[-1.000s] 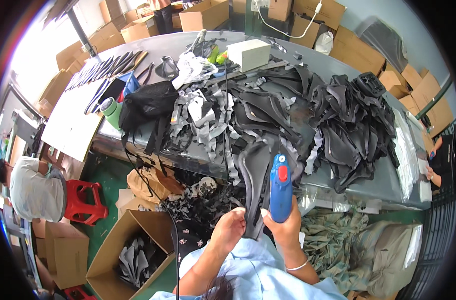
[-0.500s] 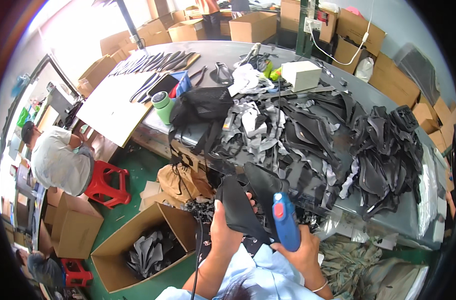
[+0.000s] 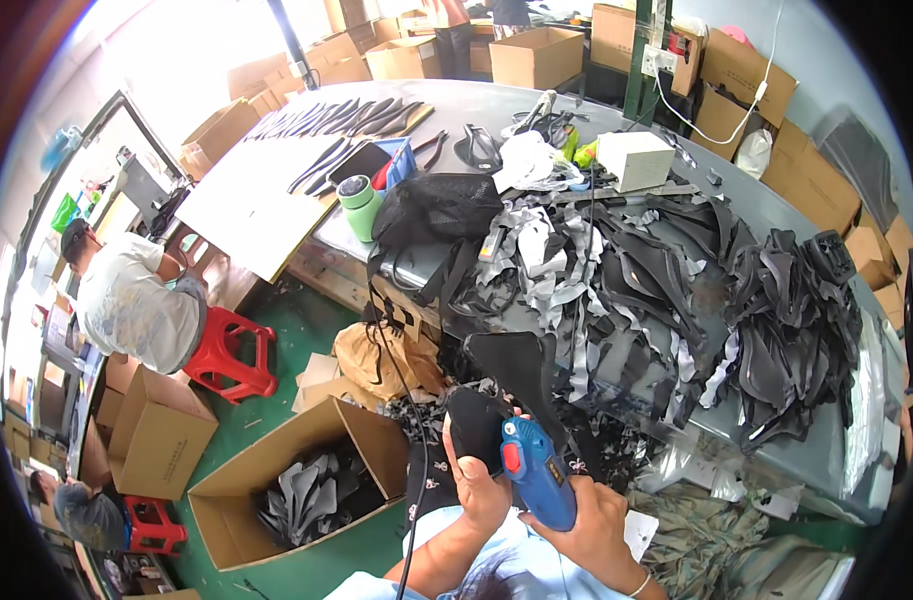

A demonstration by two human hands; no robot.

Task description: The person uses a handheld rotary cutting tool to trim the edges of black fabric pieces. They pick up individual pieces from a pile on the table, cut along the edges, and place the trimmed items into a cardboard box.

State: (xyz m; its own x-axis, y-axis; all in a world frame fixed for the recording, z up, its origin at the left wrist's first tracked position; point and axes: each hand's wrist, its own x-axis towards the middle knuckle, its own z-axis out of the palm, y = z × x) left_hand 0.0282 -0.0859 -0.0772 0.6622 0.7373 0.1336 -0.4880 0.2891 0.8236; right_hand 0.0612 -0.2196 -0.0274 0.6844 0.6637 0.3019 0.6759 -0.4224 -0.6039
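Observation:
My left hand (image 3: 481, 495) grips a black padded fabric piece (image 3: 474, 428), thumb on its near side. In my right hand (image 3: 591, 530) is a blue handheld power tool (image 3: 538, 475) with a red button. The tool's head lies against the right edge of the black piece; its working tip is hidden. Just beyond, a wider black panel (image 3: 511, 360) hangs at the table's front edge. I cannot tell whether it joins the held piece. A dark cord (image 3: 408, 480) runs down past my left forearm.
Black pieces (image 3: 766, 340) and grey scraps (image 3: 536, 250) heap the grey table. A green bottle (image 3: 359, 208), a black mesh bag (image 3: 436, 208) and a white box (image 3: 634, 160) stand there. Lower left, an open carton (image 3: 221, 520) holds dark pieces. A person (image 3: 141, 300) sits on a red stool (image 3: 231, 355).
The tool has moved left and turned its head onto the held black piece. The left hand has tilted that piece, which now looks shorter. The whole view has shifted slightly.

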